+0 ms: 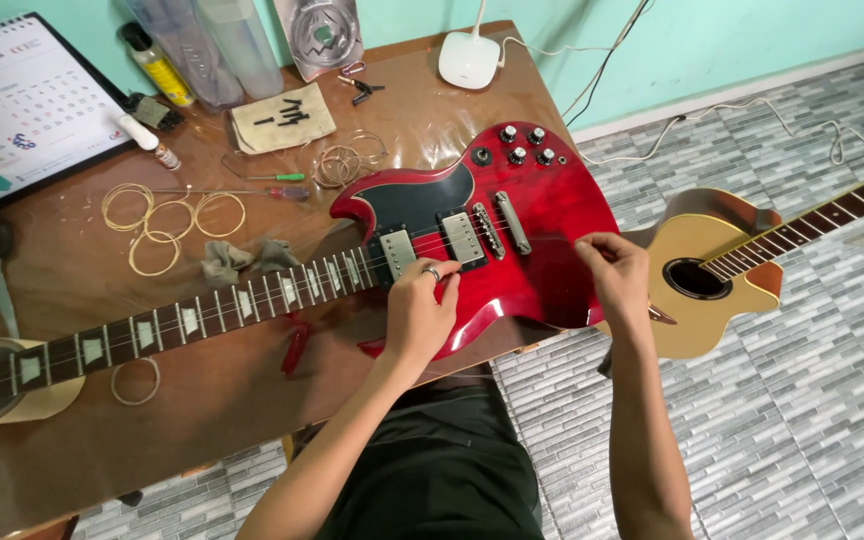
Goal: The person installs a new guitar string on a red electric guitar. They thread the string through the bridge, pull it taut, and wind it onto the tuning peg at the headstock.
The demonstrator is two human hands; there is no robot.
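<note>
Brown worktop [252, 400] carries red electric guitar [512, 230], body under both hands. Left hand [420, 318] rests by the neck pickup, fingers curled on strings. Right hand [614, 272] fingers pinched together, seemingly on a thin string, just right of the bridge [512, 222].

Desk calendar [27, 105], coiled strings [167, 220], white lamp base [469, 60], acoustic guitar [697, 285], screwdriver [277, 178]

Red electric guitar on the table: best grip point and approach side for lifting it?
Judging by its pose, take the red electric guitar at the neck close to the body, coming from the near table edge. It lies flat, face up, neck pointing left and bare there. The left hand rests by the neck joint; the right hand pinches at the body's right edge.
</note>
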